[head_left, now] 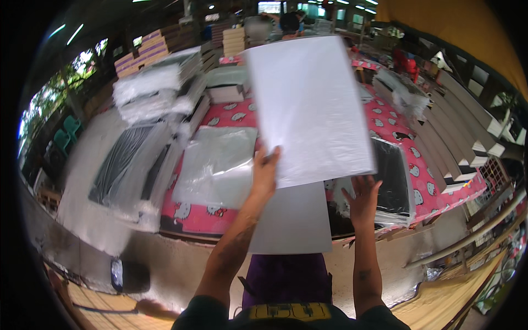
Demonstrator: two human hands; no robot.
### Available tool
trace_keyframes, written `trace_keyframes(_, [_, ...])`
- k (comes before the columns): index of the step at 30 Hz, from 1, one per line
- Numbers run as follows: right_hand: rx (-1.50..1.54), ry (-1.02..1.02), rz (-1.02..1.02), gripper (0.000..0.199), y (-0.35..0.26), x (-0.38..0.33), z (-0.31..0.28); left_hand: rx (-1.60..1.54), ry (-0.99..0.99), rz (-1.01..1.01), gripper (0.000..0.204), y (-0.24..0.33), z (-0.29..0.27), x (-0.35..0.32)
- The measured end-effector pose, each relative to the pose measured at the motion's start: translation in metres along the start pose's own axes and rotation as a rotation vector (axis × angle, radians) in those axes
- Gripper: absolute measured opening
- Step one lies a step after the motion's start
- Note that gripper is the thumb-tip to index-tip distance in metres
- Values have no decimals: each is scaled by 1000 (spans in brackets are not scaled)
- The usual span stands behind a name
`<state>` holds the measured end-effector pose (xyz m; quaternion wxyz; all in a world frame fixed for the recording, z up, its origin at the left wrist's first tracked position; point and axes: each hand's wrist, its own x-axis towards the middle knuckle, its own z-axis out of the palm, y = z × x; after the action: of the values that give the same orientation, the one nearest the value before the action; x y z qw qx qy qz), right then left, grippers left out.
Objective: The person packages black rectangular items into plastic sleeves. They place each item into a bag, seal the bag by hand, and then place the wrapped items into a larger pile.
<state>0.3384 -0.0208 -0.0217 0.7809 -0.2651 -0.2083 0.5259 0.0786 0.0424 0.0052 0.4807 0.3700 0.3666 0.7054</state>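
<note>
A large white rectangular panel (311, 110), its surface wrinkled like thin plastic film, is held up in front of me at a tilt. My left hand (265, 170) grips its lower left edge, thumb on the near face and the other fingers hidden behind. Below the panel's lower right corner is my right hand (363, 198), open with the fingers spread; any contact with the corner is hard to make out. A plain grey board (294, 223) lies beneath, jutting over the table's near edge. To its right rests a dark panel in clear plastic (393, 184).
A pink patterned cloth (212, 223) covers the table. Clear plastic sleeves (217, 165) lie on its left, beside plastic-wrapped dark panels (129, 165). Wrapped bundles (157, 82) are stacked behind. Long grey-brown boards (445, 143) line the right side. Another person (289, 25) is at the back.
</note>
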Motion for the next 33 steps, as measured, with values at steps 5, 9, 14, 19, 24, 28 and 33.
trace_keyframes(5, [176,132,-228,32,-25,64,-20,357,-267,163,45,-47,88,-52])
trace_keyframes(9, [92,296,-531,27,-52,84,-79,179,-593,-423,33,-56,49,-101])
trace_keyframes(14, [-152,529,-614,29,-54,55,-99,1078,-319,463,28,-20,-106,-53])
trace_keyframes(19, [-491,611,-528,50,-68,46,-136,2014,-59,688,32,59,-219,-28])
trace_keyframes(24, [-1043,613,-764,52,-53,6,-64,1363,139,482,7,78,-174,-13])
trace_keyframes(28, [-540,-1052,303,35,45,-59,34,958,-10,399,16,62,-65,-37])
trace_keyframes(33, [-172,-286,282,52,63,-24,74,949,-250,324,34,56,-32,-50])
